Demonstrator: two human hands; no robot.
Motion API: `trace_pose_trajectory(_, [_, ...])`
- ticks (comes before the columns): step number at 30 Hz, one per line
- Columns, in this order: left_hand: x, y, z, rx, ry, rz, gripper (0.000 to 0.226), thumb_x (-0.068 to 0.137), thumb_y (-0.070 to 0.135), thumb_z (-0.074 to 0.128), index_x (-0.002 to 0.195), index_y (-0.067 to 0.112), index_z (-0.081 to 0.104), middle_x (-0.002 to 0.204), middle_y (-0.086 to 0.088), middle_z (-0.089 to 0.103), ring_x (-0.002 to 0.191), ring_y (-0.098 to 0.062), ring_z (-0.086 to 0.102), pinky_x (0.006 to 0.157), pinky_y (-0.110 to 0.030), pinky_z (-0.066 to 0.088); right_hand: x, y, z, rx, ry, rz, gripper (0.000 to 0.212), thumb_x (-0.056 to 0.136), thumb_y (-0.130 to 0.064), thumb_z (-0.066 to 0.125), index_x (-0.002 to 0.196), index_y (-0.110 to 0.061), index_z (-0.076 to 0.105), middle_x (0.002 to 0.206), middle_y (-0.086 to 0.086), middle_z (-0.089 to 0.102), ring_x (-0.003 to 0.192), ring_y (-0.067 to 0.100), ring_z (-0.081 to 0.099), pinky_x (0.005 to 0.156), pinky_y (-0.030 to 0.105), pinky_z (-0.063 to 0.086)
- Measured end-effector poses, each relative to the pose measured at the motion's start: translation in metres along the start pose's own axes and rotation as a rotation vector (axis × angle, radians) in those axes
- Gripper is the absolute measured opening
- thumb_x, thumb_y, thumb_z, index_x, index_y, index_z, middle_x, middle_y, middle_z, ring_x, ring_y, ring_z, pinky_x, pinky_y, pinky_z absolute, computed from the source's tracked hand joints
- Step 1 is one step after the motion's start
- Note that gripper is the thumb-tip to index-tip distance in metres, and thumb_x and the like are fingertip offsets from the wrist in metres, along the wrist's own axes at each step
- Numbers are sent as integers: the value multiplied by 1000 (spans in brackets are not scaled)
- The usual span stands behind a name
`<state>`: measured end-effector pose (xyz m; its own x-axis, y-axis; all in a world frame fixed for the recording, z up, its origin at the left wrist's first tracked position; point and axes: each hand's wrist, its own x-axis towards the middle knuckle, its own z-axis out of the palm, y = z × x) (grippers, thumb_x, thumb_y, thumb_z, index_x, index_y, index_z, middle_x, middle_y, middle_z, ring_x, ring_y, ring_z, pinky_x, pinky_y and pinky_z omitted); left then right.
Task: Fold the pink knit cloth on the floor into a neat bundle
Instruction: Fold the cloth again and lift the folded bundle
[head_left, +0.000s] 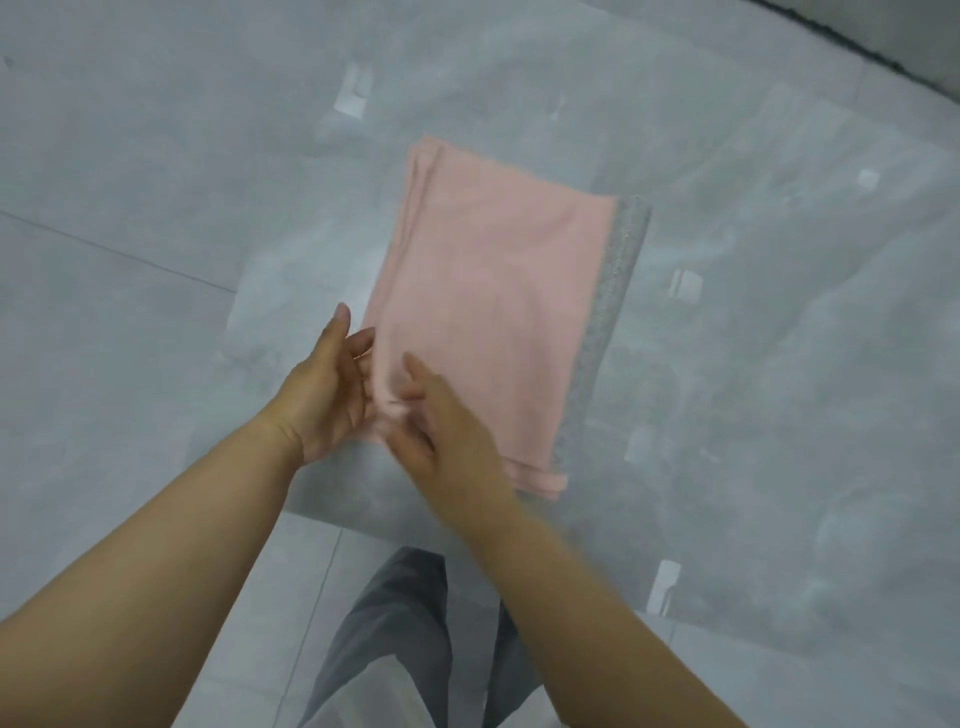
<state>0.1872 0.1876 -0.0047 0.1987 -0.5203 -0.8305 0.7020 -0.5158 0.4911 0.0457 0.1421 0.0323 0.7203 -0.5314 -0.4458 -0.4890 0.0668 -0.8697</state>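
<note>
Head view, cloth: I saw the pink cloth (493, 312) folded flat on the floor (156, 156), gray band (608, 312) along its right edge.
Hands: the left hand (324, 395) touched its near corner, fingers loose; the right hand (447, 431) pinched that corner.

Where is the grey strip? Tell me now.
In the head view, the grey strip runs along the right edge of the pink cloth on the floor, opposite the near left corner where the left hand and right hand meet.
</note>
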Motion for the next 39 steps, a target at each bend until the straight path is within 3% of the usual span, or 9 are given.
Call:
trace_pose_trajectory(4, [11,-19,-18,390,139,9,33,87,41,54,116,25,55,115,0,65,105,-22,62,90,-40,50,5,32,15,-299,-205,57,56,87,-26,59,136,-18,34,152,1,21,138,15,19,111,28,17])
trace_pose_trajectory(8, [14,-26,-12,492,209,118,26,90,25,53,115,21,49,111,-3,61,96,-23,59,65,-27,45,5,50,-10,-356,-69,87,51,84,-20,60,131,-12,43,149,9,28,136,25,26,114,33,18])
trace_pose_trajectory(11, [14,-25,-6,565,221,185,29,90,25,53,118,17,48,108,-2,59,95,-21,58,71,-24,43,8,64,-36,-496,97,84,57,80,-28,51,133,-8,41,148,16,28,135,33,27,113,39,18])
trace_pose_trajectory(13, [14,-23,-3,634,228,218,31,91,26,52,120,17,48,108,-1,58,95,-21,57,77,-28,41,10,72,-50,-652,117,85,67,82,-42,40,141,-13,27,153,13,16,140,30,16,112,36,5])
trace_pose_trajectory(16, [16,-21,0,716,240,233,35,92,26,49,125,14,45,114,-3,56,98,-21,54,83,-30,39,11,86,-61,-816,-43,104,67,92,-45,36,145,-25,0,156,1,-7,143,19,-5,108,30,-12])
trace_pose_trajectory(27, [18,-18,6,879,323,316,37,93,19,45,130,10,44,128,-12,54,112,-30,51,86,-30,35,11,86,-64,-841,-101,118,71,93,-33,43,145,-25,-6,155,1,-14,142,18,-11,111,36,-12])
trace_pose_trajectory(34, [-4,-5,5,770,415,568,35,92,11,46,126,11,51,119,4,53,106,-11,47,91,-24,35,-4,83,-47,-836,-102,12,69,88,-48,33,140,-37,-11,153,-3,-18,137,16,-22,103,35,-25])
trace_pose_trajectory(37, [-5,-9,-11,779,438,530,36,92,8,45,128,11,49,121,1,53,108,-15,48,92,-26,35,-13,92,-27,-896,-147,-38,64,86,-51,26,139,-39,-9,148,-3,-20,134,23,-24,100,44,-26])
trace_pose_trajectory(39, [-4,-18,-24,821,422,454,39,91,17,46,129,12,48,126,-6,54,110,-21,49,92,-29,35,-17,100,-17,-904,-168,-36,67,88,-41,39,140,-36,-4,149,-1,-15,135,26,-19,99,48,-24])
